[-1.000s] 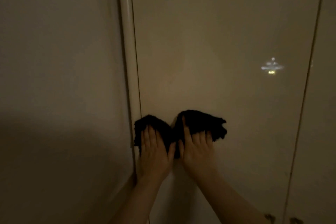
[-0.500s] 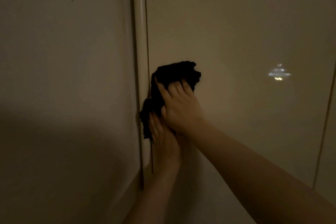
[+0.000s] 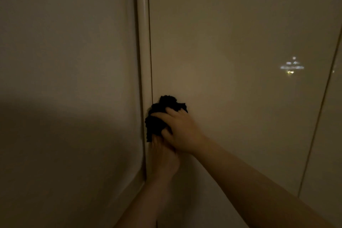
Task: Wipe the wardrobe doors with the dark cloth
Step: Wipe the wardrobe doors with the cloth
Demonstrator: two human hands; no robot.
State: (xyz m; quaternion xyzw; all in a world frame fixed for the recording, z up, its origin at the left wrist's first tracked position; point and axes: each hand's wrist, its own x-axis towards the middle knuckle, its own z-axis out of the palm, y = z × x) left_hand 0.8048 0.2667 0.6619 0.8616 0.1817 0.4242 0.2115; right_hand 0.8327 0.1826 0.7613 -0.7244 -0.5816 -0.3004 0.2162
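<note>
The dark cloth [image 3: 159,114] is bunched up against the pale wardrobe door [image 3: 231,42], right at its left edge. My right hand [image 3: 180,131] lies over the cloth and grips it, fingers curled into the fabric. My left hand [image 3: 163,157] sits just below, partly under the right hand, with its fingertips on the cloth's lower end. Both forearms reach in from the bottom of the view. The light is dim.
A rounded vertical trim [image 3: 143,52] borders the door on the left, with a plain wall [image 3: 64,61] beyond it. A seam to a second door [image 3: 322,107] runs down the right. A bright light reflection [image 3: 291,66] shows on the door.
The cloth was spread wide under both hands; it has been gathered into a bunch at the door's left edge, and my right hand has crossed over my left.
</note>
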